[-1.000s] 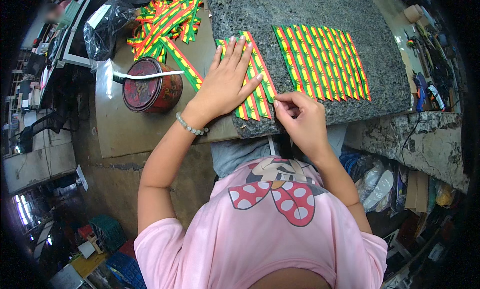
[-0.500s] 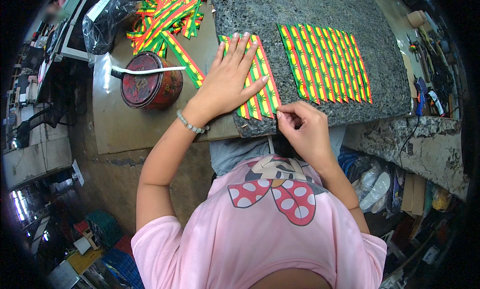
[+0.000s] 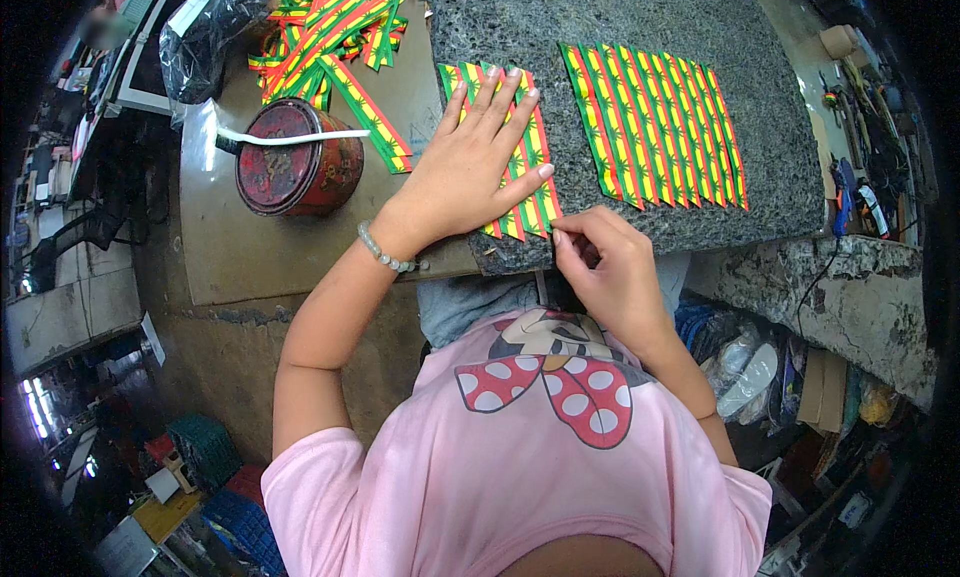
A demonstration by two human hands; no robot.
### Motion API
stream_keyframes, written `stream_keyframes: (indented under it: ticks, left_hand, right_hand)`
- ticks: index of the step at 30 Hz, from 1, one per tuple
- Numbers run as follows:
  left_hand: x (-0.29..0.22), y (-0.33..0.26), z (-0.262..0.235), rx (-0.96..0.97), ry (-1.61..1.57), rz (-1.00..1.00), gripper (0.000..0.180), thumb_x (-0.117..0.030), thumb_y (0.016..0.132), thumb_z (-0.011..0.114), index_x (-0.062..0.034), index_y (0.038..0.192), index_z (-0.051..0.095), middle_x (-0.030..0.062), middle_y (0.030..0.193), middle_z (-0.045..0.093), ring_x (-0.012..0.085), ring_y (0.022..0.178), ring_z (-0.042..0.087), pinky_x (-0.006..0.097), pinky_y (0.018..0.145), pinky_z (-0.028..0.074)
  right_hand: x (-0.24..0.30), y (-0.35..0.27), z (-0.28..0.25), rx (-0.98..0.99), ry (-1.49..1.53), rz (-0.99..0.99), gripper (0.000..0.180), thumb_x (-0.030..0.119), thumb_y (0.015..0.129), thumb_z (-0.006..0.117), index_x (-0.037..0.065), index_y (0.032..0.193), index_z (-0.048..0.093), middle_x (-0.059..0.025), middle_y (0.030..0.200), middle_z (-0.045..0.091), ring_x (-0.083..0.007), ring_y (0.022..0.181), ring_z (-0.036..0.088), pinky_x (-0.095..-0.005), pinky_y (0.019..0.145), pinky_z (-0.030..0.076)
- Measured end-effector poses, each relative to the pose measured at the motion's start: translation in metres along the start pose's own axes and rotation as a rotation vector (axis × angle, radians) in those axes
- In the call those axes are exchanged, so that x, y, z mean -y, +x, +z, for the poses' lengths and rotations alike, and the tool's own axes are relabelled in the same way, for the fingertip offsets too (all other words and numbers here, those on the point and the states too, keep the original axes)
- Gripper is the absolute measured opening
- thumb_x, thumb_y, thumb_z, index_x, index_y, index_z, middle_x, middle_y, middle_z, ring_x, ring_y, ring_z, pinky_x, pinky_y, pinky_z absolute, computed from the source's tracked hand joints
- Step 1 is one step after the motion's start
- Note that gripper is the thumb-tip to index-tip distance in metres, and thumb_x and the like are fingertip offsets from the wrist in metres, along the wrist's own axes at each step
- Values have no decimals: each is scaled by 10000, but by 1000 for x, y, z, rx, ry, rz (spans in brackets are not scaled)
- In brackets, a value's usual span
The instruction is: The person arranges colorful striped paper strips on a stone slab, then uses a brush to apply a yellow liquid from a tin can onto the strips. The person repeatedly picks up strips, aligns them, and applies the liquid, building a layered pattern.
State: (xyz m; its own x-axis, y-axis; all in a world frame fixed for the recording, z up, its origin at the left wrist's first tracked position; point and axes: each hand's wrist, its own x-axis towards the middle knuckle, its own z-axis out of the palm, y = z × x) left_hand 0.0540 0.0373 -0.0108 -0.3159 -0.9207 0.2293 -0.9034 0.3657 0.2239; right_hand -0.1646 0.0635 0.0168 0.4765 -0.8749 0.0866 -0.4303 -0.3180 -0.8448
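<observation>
My left hand [image 3: 465, 167] lies flat, fingers stretched, over a small group of green, yellow and red striped ribbon strips [image 3: 543, 199] with a leaf pattern, on a rough dark slab [image 3: 520, 27]. It covers much of that group. At the near end of the group's rightmost strip, my right hand [image 3: 612, 267] pinches the pointed tip between thumb and forefinger. Farther right on the slab, several matching strips [image 3: 655, 127] lie side by side in a neat row.
Left of the slab stands a round red tin [image 3: 335, 182] with a white-handled brush [image 3: 310, 136] across its lid. Beyond it lie a loose pile of strips [image 3: 330, 32], a single strip [image 3: 362, 107] and a black plastic bag [image 3: 195, 62]. Tools [image 3: 870, 202] lie at far right.
My left hand's fingers have slid slightly right over the strips. My right hand keeps its pinch at the rightmost strip's near tip, almost unmoved.
</observation>
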Motion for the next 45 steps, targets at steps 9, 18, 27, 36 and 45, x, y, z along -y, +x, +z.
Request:
stream_keyframes:
  ticks: [9,18,27,36,45]
  left_hand:
    - [1,-2,3,-7,-22,-10,823,-553,984,521,-12,1562,294,227,1641,230,373,1536,187,525,1238,123]
    - [-5,-2,-7,-123,-136,100,741,-457,947,619,-26,1512,407,202,1591,354,380,1498,290,526,1228,182]
    - [-20,-7,-3,23,-220,352,617,-427,975,554,-21,1435,490,187,1540,430,353,1470,352,501,1231,223]
    - [-20,-8,-1,105,-239,330,686,-461,992,521,-44,1521,391,176,1589,365,346,1500,300,494,1240,189]
    - [-20,-8,-2,117,-252,326,746,-497,970,539,-35,1531,370,189,1592,354,343,1502,295,491,1241,193]
  right_hand:
    - [4,-1,2,-112,-194,-252,106,50,873,702,1,963,674,-156,849,645,-344,740,665,-424,671,541]
    - [0,113,-50,108,-343,-303,205,128,932,637,17,1087,712,-175,981,676,-348,942,658,-429,824,516]
    - [-33,201,-12,340,-417,-509,211,102,857,733,3,1043,719,-144,994,649,-318,916,661,-404,819,534]
    - [-19,196,-9,330,-372,-287,288,88,837,750,0,1104,687,-160,916,702,-294,871,699,-400,769,551]
    - [-7,197,-6,363,-445,-219,196,113,853,736,-25,981,681,-170,850,715,-318,809,704,-408,740,545]
